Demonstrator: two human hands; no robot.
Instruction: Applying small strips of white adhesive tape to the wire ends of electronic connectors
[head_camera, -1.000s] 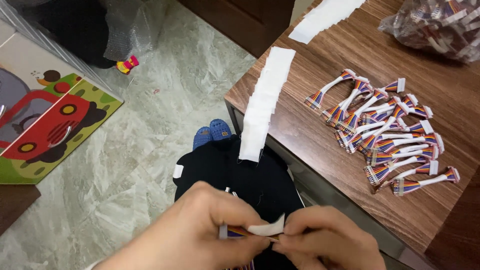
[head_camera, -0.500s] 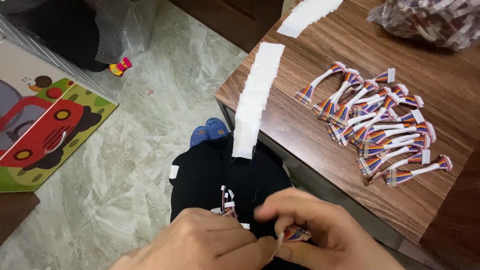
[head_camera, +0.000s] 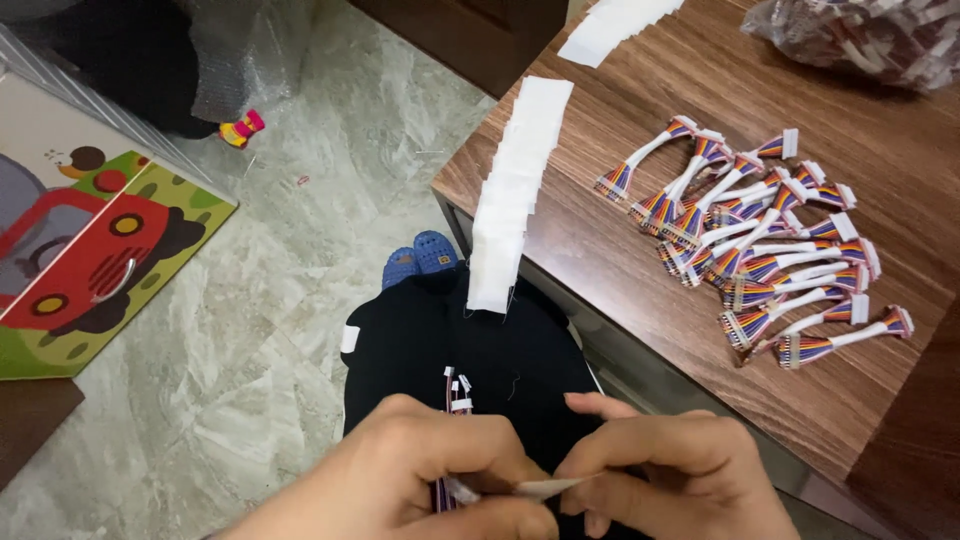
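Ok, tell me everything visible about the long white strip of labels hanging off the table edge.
The strip of labels is a run of overlapping white rectangular pieces, papery-looking and blank. It lies flat on the brown wooden table, running from near the far side toward the near edge; its lower end overhangs above the dark lap. Neither hand touches it; a second, shorter white strip lies apart.

**Cable bundle and label strip, held over the lap**

The cable bundle (head_camera: 452, 430) is a short loom of thin multicoloured wires ending in small white connectors. It stands roughly upright, connectors uppermost, against dark clothing; its lower length is hidden inside the left hand (head_camera: 420, 480), which is closed around it. A small white label strip (head_camera: 545, 488) lies nearly level, pinched between the fingertips of the left hand and the right hand (head_camera: 670, 475), touching the wires.
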